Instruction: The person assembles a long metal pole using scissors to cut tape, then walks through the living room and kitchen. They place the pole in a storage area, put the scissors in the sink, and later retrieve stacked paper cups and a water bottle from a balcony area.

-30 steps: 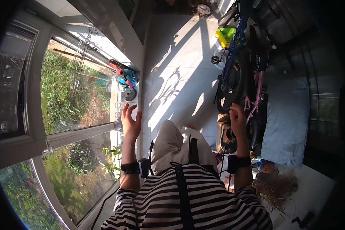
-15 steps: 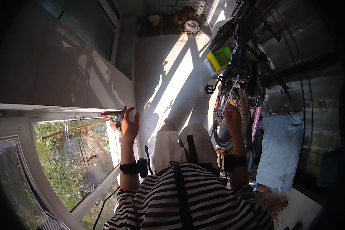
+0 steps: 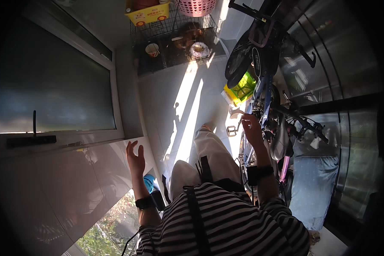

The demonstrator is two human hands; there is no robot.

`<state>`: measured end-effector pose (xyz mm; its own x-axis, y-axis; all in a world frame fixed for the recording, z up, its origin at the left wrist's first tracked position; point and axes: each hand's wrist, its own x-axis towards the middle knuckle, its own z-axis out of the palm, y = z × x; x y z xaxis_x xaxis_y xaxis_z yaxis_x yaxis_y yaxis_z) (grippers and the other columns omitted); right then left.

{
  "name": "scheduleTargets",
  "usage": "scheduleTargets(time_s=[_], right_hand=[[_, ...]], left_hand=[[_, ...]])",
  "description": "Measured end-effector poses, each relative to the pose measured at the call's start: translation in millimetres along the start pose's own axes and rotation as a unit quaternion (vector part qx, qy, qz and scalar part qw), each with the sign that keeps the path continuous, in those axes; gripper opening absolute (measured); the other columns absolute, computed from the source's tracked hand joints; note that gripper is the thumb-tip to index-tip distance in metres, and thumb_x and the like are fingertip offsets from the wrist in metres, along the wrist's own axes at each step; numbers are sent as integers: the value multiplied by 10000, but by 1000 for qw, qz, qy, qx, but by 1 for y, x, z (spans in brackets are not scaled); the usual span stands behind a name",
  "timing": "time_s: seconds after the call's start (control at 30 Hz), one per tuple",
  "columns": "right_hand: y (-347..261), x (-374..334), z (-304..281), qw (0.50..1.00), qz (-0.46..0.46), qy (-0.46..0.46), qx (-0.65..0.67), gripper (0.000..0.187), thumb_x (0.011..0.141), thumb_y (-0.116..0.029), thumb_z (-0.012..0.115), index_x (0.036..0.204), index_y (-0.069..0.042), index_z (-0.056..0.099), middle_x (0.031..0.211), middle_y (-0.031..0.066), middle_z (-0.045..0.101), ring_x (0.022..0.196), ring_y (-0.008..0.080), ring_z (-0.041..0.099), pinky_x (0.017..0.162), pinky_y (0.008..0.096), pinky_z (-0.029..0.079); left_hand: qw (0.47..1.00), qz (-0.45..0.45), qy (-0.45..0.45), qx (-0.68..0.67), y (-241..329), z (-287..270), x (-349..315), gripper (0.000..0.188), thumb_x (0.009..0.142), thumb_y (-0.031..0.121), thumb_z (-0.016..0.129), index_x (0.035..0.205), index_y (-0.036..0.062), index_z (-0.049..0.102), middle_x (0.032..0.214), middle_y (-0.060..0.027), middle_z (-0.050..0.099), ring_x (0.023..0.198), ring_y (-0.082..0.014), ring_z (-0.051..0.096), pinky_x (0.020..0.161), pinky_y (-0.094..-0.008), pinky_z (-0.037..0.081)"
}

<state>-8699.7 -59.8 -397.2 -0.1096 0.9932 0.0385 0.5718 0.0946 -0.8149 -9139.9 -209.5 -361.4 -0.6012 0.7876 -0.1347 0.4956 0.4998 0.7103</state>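
Head view of a narrow tiled balcony. The person in a striped top is standing between a window wall and a blue bicycle (image 3: 264, 91) that is leaning along the glass partition at their right. The right hand (image 3: 251, 128) is reaching to the bicycle's frame, fingers loosely curled and touching it near the pedal (image 3: 231, 130); whether it is gripping cannot be told. The left hand (image 3: 135, 158) is hanging free in the air with fingers spread, near the white panel under the window (image 3: 51, 89), holding nothing. Judged from this pose, the reach is going best with a firm hold on the frame tube rather than on cables, the free hand steadying the body, and the feet kept clear of the pedal. Containers: a green crate (image 3: 242, 88) is sitting on the floor just beside the front wheel, its contents unclear; a wire cage (image 3: 175, 40) at the far end is holding small bowls; on top of it are standing a yellow box (image 3: 148, 15) and a pink basket (image 3: 195, 6), contents not visible.
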Motion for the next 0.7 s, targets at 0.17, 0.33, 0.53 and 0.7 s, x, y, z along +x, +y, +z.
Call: scheduleTargets(time_s=[0.17,0.33,0.53,0.7], right_hand=[[-8,113,-22,998,13,62,12,200,856,-68,591,1052,-29,579,1073,118,600,837,217,630,766,315,496],[-10,174,-32,994,21,111,2,174,861,-64,580,1032,-30,578,1090,119,596,836,231,627,742,328,492],[-20,171,-35,972,92,205,-68,181,879,-93,572,1047,-26,579,1042,123,617,859,230,630,750,328,505],[-41,159,-16,950,173,246,-82,198,878,-110,581,1059,-30,589,1028,124,634,833,242,641,740,334,510]], left_hand=[[999,40,-8,23,50,25,82,337,881,224,607,1152,27,573,1273,-154,524,1286,-318,388,1048,-419,321],[997,55,-59,3,82,53,177,367,890,244,595,1186,33,550,1293,-203,493,1275,-343,394,1053,-420,316],[979,166,-112,-22,118,103,304,330,888,224,609,1158,39,566,1290,-210,484,1256,-346,412,1036,-423,327],[951,248,-176,-47,149,130,390,345,891,241,606,1167,37,566,1284,-197,492,1256,-346,413,1030,-432,330]])
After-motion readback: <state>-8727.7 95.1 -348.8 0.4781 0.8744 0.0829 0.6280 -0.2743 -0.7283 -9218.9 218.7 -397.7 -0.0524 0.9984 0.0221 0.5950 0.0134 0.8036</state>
